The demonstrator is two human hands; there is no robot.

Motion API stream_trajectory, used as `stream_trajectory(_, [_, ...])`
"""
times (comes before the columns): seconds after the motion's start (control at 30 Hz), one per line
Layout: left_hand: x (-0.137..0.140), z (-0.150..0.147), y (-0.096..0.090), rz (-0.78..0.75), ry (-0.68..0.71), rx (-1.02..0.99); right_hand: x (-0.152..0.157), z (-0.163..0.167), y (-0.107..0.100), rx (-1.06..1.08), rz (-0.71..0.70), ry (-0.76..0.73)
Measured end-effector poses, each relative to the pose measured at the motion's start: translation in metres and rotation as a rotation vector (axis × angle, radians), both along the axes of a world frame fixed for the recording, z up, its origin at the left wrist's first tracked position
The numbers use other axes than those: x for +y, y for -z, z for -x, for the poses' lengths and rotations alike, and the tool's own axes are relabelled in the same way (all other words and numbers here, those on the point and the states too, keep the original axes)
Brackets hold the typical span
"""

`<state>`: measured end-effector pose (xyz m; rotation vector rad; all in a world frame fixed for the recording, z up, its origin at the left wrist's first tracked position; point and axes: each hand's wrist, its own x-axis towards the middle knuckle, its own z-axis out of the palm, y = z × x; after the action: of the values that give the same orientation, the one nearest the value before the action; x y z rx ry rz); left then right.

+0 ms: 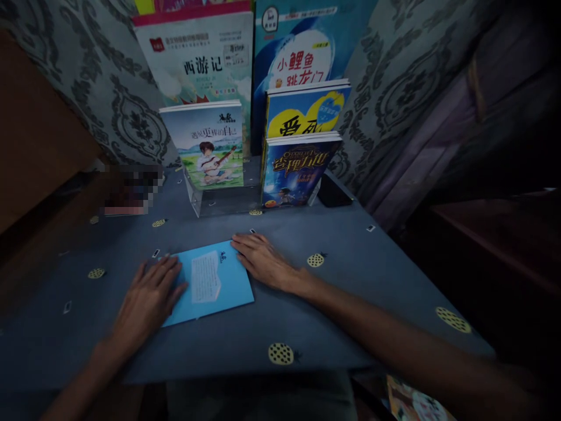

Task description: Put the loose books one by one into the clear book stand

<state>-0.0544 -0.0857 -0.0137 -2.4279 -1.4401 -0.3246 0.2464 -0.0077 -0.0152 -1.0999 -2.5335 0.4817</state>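
Note:
A light blue book (232, 278) lies flat on the table, with a pale text panel and small dark print near its top right. My left hand (151, 292) rests on the book's left edge, its fingers stretched out over the cover. At the upper right corner, my right hand (263, 260) lies with fingers extended and fingertips on the book. Neither hand is wrapped round anything. Behind the book stands a clear stand (195, 199) holding upright books, among them one with a guitar player on its cover (214, 146) and a dark blue one (293, 172).
A grey-blue cloth with yellow pineapples covers the table (350, 304). Taller books, one pale green (197, 52) and one teal (298, 35), stand at the back. A dark flat object (335, 193) lies right of the stand. Patterned curtain hangs behind; a brown wooden panel (39, 117) rises at left.

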Motion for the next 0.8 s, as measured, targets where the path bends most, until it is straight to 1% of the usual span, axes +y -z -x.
stream_trajectory(0.1, [-0.012, -0.017, -0.003, 0.047, 0.142, 0.046, 0.001, 0.0, 0.005, 0.025, -0.037, -0.012])
stream_trajectory(0.23, [-0.018, -0.028, -0.003, 0.012, 0.22, 0.122, 0.001, 0.0, 0.007, 0.05, -0.09, -0.01])
stream_trajectory(0.37, [-0.023, -0.028, 0.0, -0.051, 0.297, 0.222, 0.0, -0.001, 0.004, 0.079, -0.062, -0.003])
stream_trajectory(0.43, [-0.025, -0.027, -0.001, -0.054, 0.31, 0.214, 0.001, -0.002, 0.003, 0.119, -0.043, -0.014])
stream_trajectory(0.5, [-0.024, -0.025, -0.007, -0.013, 0.282, 0.11, 0.004, -0.004, 0.001, 0.187, -0.021, -0.035])
stream_trajectory(0.53, [-0.021, -0.024, -0.013, 0.022, 0.242, 0.025, 0.005, -0.005, 0.0, 0.23, -0.004, -0.046])
stream_trajectory(0.63, [-0.004, -0.022, -0.04, 0.164, 0.033, -0.258, 0.01, -0.007, -0.004, 0.374, 0.091, -0.052])
stream_trajectory(0.67, [0.003, -0.021, -0.051, 0.238, -0.025, -0.325, 0.012, -0.007, -0.005, 0.421, 0.136, -0.045])
stream_trajectory(0.7, [0.01, -0.021, -0.061, 0.285, -0.059, -0.382, 0.013, -0.007, -0.007, 0.466, 0.183, -0.036])
stream_trajectory(0.8, [0.029, -0.02, -0.086, 0.354, -0.083, -0.494, 0.015, -0.006, -0.006, 0.599, 0.301, -0.002])
